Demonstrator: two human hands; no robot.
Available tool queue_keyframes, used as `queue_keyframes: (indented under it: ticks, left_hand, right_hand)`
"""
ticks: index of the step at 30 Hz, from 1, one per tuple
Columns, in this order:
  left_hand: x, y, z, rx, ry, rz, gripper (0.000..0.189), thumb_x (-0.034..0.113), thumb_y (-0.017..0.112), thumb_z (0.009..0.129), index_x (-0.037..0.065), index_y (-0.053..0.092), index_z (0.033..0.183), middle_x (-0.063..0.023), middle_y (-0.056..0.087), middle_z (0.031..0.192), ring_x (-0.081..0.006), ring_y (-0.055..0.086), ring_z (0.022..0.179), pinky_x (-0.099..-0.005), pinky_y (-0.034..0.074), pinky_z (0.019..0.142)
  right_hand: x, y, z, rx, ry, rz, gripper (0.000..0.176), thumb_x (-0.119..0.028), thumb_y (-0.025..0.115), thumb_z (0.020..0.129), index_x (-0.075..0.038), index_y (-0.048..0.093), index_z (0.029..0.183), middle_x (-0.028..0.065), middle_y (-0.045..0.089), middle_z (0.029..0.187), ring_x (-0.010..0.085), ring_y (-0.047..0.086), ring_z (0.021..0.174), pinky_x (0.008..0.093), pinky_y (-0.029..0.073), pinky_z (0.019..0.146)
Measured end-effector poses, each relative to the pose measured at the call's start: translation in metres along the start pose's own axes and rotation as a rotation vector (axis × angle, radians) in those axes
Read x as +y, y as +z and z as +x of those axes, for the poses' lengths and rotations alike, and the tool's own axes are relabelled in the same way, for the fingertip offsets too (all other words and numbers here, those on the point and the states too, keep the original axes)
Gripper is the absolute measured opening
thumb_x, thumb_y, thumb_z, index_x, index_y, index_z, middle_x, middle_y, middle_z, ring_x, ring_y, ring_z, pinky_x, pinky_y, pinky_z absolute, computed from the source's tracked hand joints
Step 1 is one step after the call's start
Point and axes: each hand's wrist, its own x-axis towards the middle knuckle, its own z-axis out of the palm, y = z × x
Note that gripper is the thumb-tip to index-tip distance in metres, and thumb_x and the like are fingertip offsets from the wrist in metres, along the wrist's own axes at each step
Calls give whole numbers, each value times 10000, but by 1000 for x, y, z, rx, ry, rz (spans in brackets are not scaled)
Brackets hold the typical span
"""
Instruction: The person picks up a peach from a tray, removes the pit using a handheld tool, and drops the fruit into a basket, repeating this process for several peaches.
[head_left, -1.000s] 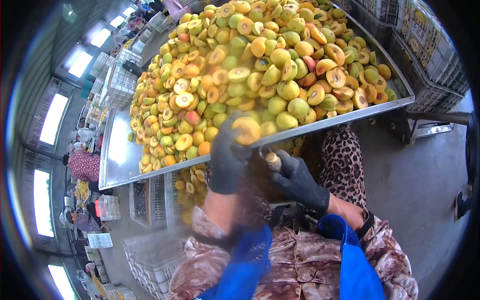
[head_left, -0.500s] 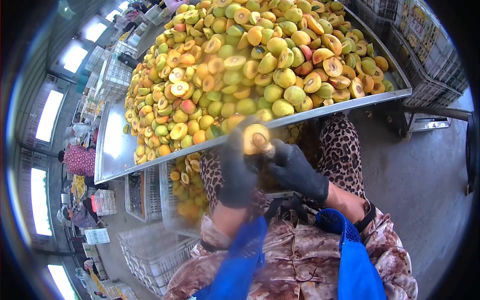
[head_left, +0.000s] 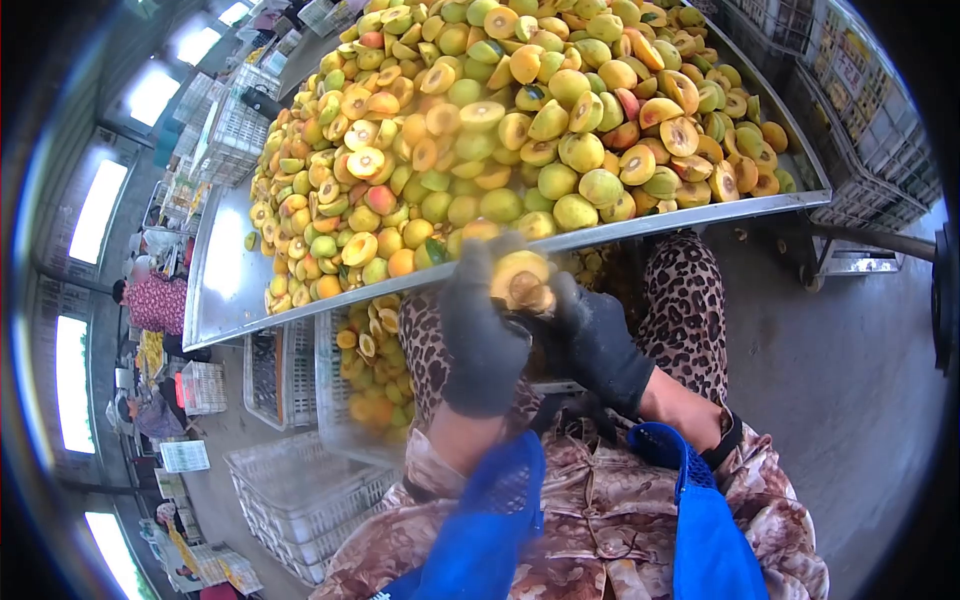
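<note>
My left hand [head_left: 482,335], in a dark glove, is closed around a yellow peach half [head_left: 518,272] just below the front edge of a metal tray table. The cut face is turned upward, with a brownish lump, which looks like the pit, at its lower right. Also gloved, my right hand [head_left: 602,345] is closed against that side of the fruit. Whatever its fingers hold is hidden. Beyond both hands, a large heap of halved and whole peaches [head_left: 575,150] covers much of the metal tray [head_left: 690,212].
Below the tray at left stands a crate of peach halves [head_left: 375,365], beside stacked pale crates [head_left: 300,500]. Tall crate stacks [head_left: 865,110] rise at right, near a wheeled metal frame [head_left: 855,262]. Other people [head_left: 158,303] work among crates at far left.
The right hand has closed in on the peach half, and the brown lump now sits nearer the fruit's lower edge. The view has shifted slightly.
</note>
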Motion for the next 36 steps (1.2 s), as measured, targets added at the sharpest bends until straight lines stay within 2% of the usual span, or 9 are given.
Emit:
queue_keyframes:
  ticks: [5,12,13,19,24,26,29,34,36]
  left_hand:
    - [18,7,3,65,-509,-512,470,369,469,1098,-34,691,1004,-133,729,898,-199,701,785,-324,566,720]
    - [-2,8,1,-47,-329,-499,497,339,554,1065,-25,709,765,-111,697,666,-181,673,605,-276,535,595]
    - [-2,6,-1,-71,-309,-464,484,332,576,1057,-28,709,762,-109,691,647,-180,672,590,-279,533,581]
    - [13,-7,-6,-95,-284,-466,466,394,619,1035,-12,677,813,-131,699,710,-217,680,609,-331,549,589]
    - [-5,-30,-15,-155,-565,-968,536,514,507,1060,41,627,840,-141,694,786,-268,682,688,-415,573,661]
    - [-34,-66,-14,-113,-530,-902,431,457,506,1077,77,599,894,-133,670,858,-282,679,793,-400,582,729]
    - [-66,-147,-4,280,-414,-759,469,440,501,1081,7,679,1068,-152,719,961,-322,712,882,-505,616,803]
    - [-115,-193,69,237,432,898,305,165,536,1068,-82,671,1183,-156,661,1264,-221,626,1161,-339,513,1004]
    - [-104,-134,118,189,245,333,294,119,604,1022,-76,661,1233,-159,617,1371,-218,593,1236,-344,478,1055]
  right_hand:
    - [17,17,-12,26,16,251,314,-211,733,895,-44,611,1130,221,677,818,397,696,733,497,526,619]
    - [25,-1,-26,-479,318,972,259,-276,634,1011,-39,653,909,-11,617,760,82,531,731,310,471,632]
    - [32,3,-28,-530,384,1123,291,-91,704,933,-59,619,1209,-14,670,1008,52,600,858,272,541,765]
    - [8,16,-13,-363,47,751,407,-71,738,876,-39,578,1248,21,647,1070,93,598,992,307,530,858]
    - [6,8,-9,-533,-91,892,208,-92,689,901,-23,682,1098,1,689,944,49,551,828,273,506,709]
    - [22,3,-2,-919,51,801,116,-82,726,871,-14,712,965,-27,672,808,49,537,754,288,506,660]
    - [56,16,-5,-656,-16,240,239,-298,767,827,-62,727,849,102,708,714,279,664,641,399,519,600]
    - [81,19,-10,-388,13,-304,224,-327,723,838,-111,735,895,195,699,766,398,686,716,477,536,629]
    - [65,24,-6,-365,65,-158,249,-339,688,848,-94,730,866,213,700,792,410,700,767,511,542,663]
